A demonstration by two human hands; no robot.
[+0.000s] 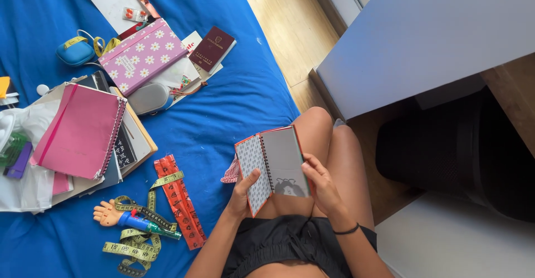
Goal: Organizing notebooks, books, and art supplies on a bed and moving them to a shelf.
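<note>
Low in the middle of the frame I see my left hand (243, 191) curled, thumb pointing up and fingers tucked out of sight, its forearm slanting down to the bottom edge. My right hand (322, 184) sits just right of it, fingers bent leftward, a dark band on the wrist.

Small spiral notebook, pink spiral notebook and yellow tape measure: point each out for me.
small spiral notebook (283, 158): head view, on its open right-hand page.
pink spiral notebook (81, 130): head view, middle of its cover.
yellow tape measure (134, 248): head view, on the coiled part.
</note>
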